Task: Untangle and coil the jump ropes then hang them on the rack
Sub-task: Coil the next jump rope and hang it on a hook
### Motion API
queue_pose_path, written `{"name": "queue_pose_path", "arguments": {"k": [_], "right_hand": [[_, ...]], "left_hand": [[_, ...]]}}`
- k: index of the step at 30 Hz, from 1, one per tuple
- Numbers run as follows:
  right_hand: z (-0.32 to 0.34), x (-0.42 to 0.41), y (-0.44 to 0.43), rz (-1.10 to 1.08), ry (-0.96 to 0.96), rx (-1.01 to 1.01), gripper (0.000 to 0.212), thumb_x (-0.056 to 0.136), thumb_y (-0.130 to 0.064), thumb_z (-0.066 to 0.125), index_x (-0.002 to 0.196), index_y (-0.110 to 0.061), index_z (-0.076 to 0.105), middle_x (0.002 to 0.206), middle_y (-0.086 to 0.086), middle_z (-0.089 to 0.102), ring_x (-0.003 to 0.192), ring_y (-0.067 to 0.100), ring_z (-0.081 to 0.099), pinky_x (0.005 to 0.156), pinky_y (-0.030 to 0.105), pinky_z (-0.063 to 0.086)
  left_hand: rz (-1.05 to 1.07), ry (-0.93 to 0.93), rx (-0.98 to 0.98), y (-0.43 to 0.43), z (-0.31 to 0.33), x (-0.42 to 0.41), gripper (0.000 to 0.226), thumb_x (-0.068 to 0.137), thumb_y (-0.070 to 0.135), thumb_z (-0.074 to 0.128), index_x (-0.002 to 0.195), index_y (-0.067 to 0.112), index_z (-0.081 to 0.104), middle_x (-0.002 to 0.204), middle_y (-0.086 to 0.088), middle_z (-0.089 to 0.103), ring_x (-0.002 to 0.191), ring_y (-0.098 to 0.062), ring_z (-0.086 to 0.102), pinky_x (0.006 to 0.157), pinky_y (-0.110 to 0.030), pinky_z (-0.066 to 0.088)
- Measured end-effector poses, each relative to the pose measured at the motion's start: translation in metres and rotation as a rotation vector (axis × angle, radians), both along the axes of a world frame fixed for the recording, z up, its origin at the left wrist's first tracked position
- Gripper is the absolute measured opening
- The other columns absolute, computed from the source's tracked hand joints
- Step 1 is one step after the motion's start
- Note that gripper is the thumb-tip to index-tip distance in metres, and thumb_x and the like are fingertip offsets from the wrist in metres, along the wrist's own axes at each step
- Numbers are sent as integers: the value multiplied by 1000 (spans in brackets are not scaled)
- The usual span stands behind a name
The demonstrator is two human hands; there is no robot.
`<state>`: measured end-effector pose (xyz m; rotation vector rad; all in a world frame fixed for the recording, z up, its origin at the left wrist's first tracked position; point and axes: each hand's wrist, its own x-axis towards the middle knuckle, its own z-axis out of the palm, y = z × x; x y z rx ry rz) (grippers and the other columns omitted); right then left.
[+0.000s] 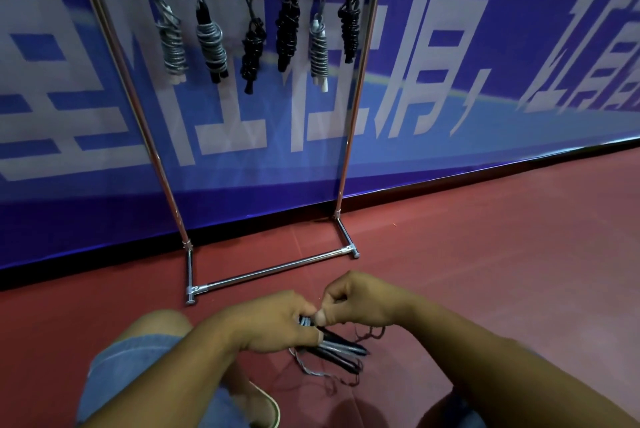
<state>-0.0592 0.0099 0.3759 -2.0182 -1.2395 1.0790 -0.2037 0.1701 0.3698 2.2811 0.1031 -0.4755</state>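
Head view: both my hands work one jump rope, just in front of the rack's foot.

My left hand (273,322) is curled round the jump rope (341,346) at its black handles. My right hand (356,303) pinches the cord between thumb and fingers at the top of that grip, and the two hands touch. The handles point down to my right, low over the red floor (502,254), where loose cord (311,370) trails beneath them. All this lies near the front foot bar of the rack (349,136). Six coiled ropes (212,43), some grey and some black, hang in a row from the rack's top bar. Right behind the rack stands a blue banner (450,164).
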Motion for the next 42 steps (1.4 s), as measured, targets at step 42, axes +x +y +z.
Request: {"name": "queue_pose_path", "arguments": {"k": [42], "right_hand": [[-15, -37, 15, -188, -270, 48, 31, 95, -22, 52, 66, -16, 44, 64, 1, 46, 65, 24, 45, 58, 39, 34]], "left_hand": [[696, -524, 127, -11, -41, 22, 18, 97, 29, 67, 112, 21, 72, 98, 5, 60, 88, -14, 59, 77, -29, 42]]}}
